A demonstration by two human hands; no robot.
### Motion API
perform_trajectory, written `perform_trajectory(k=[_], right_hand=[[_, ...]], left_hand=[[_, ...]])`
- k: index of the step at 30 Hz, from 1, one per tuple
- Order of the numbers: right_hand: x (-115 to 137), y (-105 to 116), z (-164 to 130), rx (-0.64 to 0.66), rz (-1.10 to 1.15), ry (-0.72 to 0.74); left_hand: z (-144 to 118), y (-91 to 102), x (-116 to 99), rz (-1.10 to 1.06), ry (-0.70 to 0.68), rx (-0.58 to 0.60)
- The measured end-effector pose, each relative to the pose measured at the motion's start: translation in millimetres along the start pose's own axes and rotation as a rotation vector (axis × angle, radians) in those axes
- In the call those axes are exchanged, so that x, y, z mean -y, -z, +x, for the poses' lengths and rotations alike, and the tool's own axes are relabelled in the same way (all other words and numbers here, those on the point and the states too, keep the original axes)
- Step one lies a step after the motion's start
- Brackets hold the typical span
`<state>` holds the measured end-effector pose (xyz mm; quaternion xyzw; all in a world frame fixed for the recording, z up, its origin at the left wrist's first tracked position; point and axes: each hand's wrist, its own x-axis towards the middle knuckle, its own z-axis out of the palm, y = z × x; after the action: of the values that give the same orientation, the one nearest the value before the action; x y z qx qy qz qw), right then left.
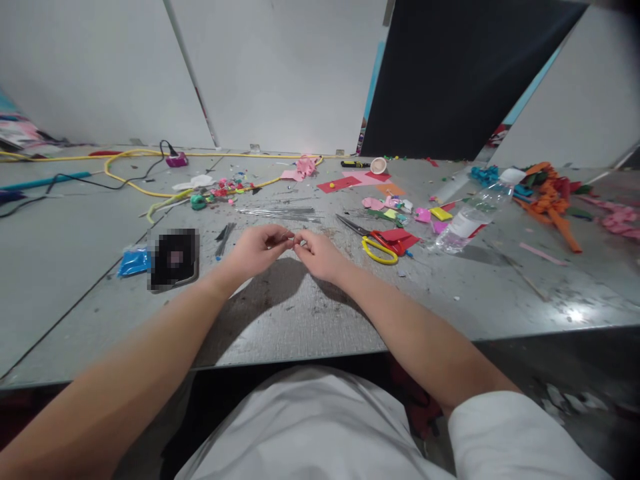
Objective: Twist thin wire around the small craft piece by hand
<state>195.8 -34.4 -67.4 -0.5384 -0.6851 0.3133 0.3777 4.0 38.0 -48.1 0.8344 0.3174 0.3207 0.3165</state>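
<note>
Grey worktop [310, 320] mid-front: left hand [257, 250] and right hand [320, 255] meet fingertip-to-fingertip, pinching something small, perhaps thin wire.

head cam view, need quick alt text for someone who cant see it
Two bare hands, left hand and right hand, meet fingertip to fingertip over a grey table, pinching something too small to identify. Nearby lie yellow-handled scissors, thin metal wires, a plastic bottle on its side and scattered coloured paper scraps.
</note>
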Motion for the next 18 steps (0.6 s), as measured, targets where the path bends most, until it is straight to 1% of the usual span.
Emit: perform_trajectory(k=[4,7,12,18], right_hand=[[1.0,-1.3,-1.5,-0.019,-0.071,0.01],[2.5,-2.5,-2.3,-0.024,-0.081,-0.008],[3.4,-4.5,-2.8,-0.049,-0.073,-0.02],[-2.2,-6.8,-1.3,-0.09,-0.063,0.009]], left_hand=[[1.7,-3.6,1.8,-0.076,0.159,-0.022],[2.7,-4.6,2.8,-0.116,0.22,-0.054],[3.5,-4.3,2.8,-0.173,0.219,-0.072],[2.7,-5.1,3.7,-0.161,0.187,-0.028]])
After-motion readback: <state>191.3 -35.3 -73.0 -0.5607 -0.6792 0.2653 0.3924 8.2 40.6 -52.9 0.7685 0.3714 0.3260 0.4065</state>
